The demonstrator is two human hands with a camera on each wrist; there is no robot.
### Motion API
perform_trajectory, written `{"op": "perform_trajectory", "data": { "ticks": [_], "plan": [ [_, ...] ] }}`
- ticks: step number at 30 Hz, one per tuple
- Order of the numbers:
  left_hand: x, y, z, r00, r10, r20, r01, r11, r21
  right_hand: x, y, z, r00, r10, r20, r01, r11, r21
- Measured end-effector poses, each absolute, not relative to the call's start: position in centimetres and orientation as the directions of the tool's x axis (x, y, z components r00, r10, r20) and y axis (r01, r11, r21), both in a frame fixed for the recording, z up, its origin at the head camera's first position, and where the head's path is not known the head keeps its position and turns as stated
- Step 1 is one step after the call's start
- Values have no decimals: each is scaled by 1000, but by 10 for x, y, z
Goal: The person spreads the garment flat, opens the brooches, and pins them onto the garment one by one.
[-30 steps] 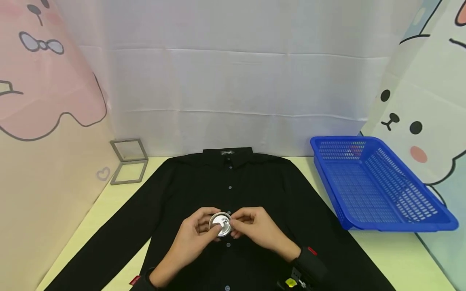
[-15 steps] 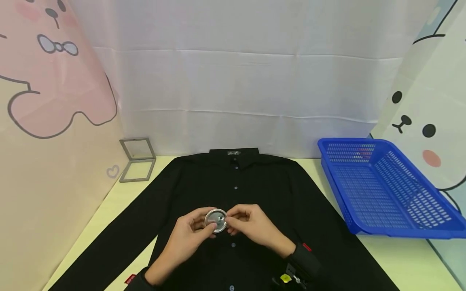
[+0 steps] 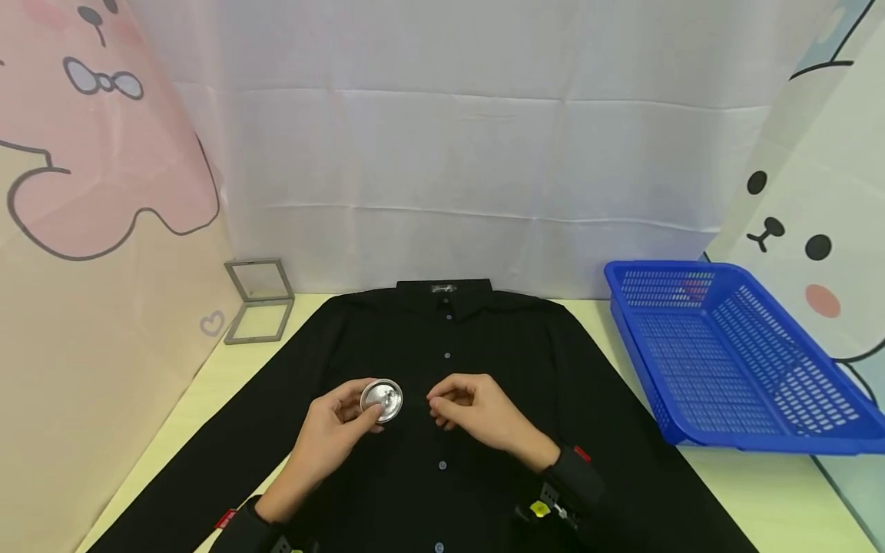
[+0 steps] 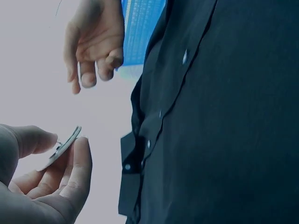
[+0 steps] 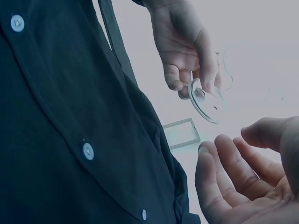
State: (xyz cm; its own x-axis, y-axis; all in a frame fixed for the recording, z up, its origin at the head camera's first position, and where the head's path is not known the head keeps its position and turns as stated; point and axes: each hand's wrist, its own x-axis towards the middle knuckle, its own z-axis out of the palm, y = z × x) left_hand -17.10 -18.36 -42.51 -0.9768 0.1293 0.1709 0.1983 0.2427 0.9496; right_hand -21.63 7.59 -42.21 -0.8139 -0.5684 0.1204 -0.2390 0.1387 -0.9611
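My left hand (image 3: 333, 421) pinches a round pin badge (image 3: 382, 400) between thumb and fingers, above the black shirt's front. The badge's shiny silver back with a raised rim faces up; in the left wrist view the badge (image 4: 63, 148) appears edge-on, with a small metal part near the thumb. To its right, apart from the badge, my right hand (image 3: 484, 411) hovers with fingers loosely bent and holds nothing. In the right wrist view its thumb stands away from the fingers. Below both hands the black button-up shirt (image 3: 387, 338) lies spread flat, collar away from me.
A blue plastic basket (image 3: 747, 442) stands on the right of the pale yellow table (image 3: 743, 491). At the back left, a grey hinged double frame (image 3: 257, 301) stands open against the wall. White and printed cloths hang behind and beside the table.
Both hands were at the badge before. My right hand has let go, and my left hand has carried the badge to the left and slightly up.
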Motion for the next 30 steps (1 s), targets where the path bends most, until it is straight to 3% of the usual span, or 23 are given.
{"op": "perform_trajectory", "data": {
  "ticks": [19,30],
  "plan": [
    [-183,-216,-402,-979,35,201,200,352,914,-219,79,-384,-815,-534,226,-415,266,-870],
    [-188,-215,-403,-970,41,239,240,306,921,-226,68,-387,-748,-510,425,-635,362,-682]
  ]
}}
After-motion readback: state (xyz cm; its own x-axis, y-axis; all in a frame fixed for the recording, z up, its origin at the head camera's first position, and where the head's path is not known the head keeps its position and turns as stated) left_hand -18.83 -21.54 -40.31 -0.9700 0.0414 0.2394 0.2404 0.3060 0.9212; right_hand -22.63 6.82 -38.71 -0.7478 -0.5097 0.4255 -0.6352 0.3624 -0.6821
